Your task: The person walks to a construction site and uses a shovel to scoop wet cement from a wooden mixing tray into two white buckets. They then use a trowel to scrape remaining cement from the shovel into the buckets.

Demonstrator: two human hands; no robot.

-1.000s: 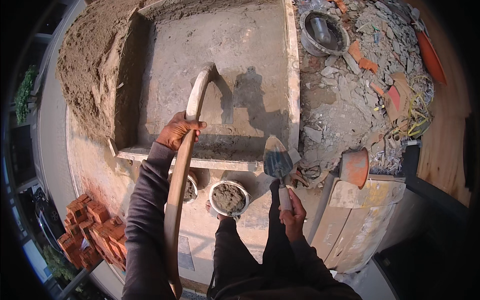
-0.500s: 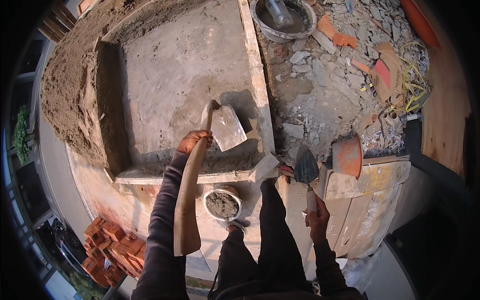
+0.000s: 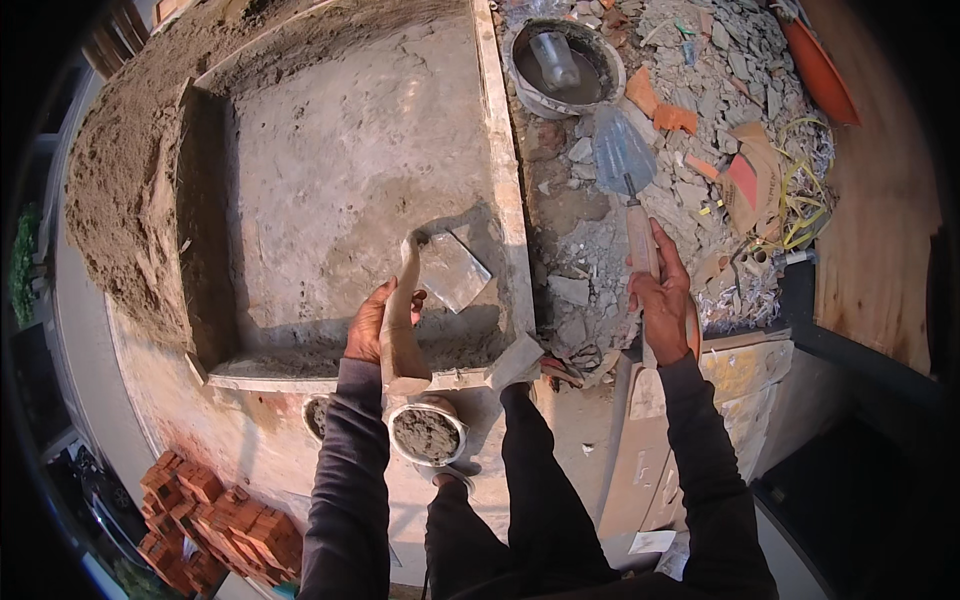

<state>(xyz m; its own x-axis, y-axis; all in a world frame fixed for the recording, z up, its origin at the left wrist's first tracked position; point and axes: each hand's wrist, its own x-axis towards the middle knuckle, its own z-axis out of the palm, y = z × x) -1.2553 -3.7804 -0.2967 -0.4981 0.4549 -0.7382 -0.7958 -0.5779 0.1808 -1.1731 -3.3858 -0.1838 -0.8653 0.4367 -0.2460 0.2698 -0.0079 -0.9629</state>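
Note:
My left hand (image 3: 372,318) is closed around the curved wooden handle of a hoe (image 3: 404,330), with fingertips showing on its far side. The hoe's flat metal blade (image 3: 456,274) rests at the near right corner of a wood-edged mixing bed (image 3: 340,150) of grey mortar. In my right hand (image 3: 664,305) is a trowel (image 3: 624,152), gripped by its wooden handle, its blade pointing away above the rubble. A bucket of mortar (image 3: 426,434) stands by my feet, just outside the bed's near board.
Broken rubble (image 3: 690,180) covers the ground right of the bed. A bucket (image 3: 530,98) at the back holds murky water and a clear plastic container (image 3: 555,62). A second mortar bucket (image 3: 314,418) stands nearer my left arm. Bricks (image 3: 215,525) are piled at lower left; sand (image 3: 125,220) lies beyond.
The trowel has swung up and away from me with my right hand. My left hand has come nearer on the hoe handle, which now stands more upright, its blade lower.

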